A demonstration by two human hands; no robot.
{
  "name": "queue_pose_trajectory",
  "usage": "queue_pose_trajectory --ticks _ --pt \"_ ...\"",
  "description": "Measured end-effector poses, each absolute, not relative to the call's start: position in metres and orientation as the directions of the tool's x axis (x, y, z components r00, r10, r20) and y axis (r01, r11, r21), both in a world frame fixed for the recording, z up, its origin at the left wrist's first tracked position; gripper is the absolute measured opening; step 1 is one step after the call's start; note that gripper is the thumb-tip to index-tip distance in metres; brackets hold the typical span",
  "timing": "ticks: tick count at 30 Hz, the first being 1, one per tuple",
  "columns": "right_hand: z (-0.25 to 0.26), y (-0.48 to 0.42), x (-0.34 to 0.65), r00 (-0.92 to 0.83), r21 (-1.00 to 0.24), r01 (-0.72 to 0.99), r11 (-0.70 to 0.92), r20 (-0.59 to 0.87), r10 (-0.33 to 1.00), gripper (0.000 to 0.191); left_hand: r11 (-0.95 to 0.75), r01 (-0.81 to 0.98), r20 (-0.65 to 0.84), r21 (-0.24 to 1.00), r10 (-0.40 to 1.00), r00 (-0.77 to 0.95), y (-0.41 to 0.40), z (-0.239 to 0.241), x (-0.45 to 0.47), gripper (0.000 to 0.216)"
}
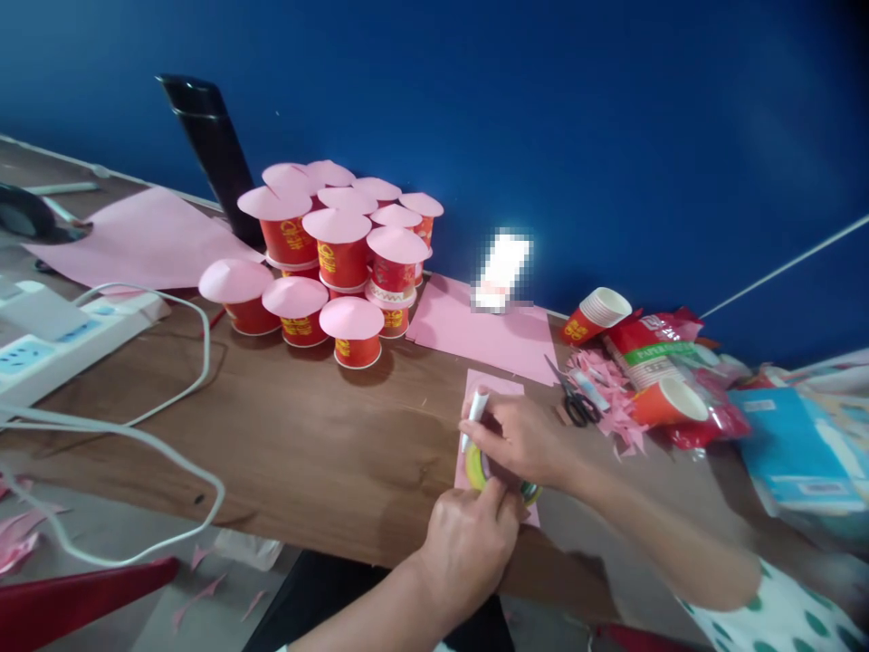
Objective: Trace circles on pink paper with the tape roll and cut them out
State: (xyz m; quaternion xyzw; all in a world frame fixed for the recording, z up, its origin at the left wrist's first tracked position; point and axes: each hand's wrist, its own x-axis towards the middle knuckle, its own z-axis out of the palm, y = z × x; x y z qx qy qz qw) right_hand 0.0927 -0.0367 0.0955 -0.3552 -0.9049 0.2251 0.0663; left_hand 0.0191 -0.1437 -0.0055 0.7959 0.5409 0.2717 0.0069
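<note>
A strip of pink paper [479, 385] lies at the table's front edge with a yellow-green ring, which looks like a roll of tape [473, 465], on top of it. My left hand [468, 541] is closed, its fingers gripping the near side of the ring against the paper. In my right hand [533, 439] is a white pen [477, 415], held upright beside the ring's far left side. The pen's tip is too blurred to make out. Parts of the ring are hidden under both hands.
Red paper cups with pink cone tops [338, 244] stand stacked at the back. Scissors [577, 403], pink scraps [604, 380] and loose cups [669, 401] lie right. A power strip [41, 349] with white cables and a black bottle [214, 149] are left. Pink sheets [468, 326] lie behind.
</note>
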Motion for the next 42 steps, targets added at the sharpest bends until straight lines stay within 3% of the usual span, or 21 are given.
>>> queue_pose_trajectory --ticks 7,29,42 --pt "0.099 -0.035 0.082 -0.771 -0.400 0.626 0.669 -0.188 0.609 0.013 -0.411 0.861 0.432 0.300 0.863 0.261 -0.143 -0.005 0.019 0.008" --pt "0.088 -0.031 0.080 -0.815 -0.319 0.579 0.750 -0.207 0.541 0.019 -0.416 0.859 0.444 0.298 0.857 0.261 -0.143 -0.003 0.019 0.006" --pt "0.081 -0.017 0.087 -0.777 -0.295 0.626 0.722 -0.159 0.609 0.019 -0.424 0.855 0.429 0.299 0.860 0.276 -0.144 -0.003 0.018 0.004"
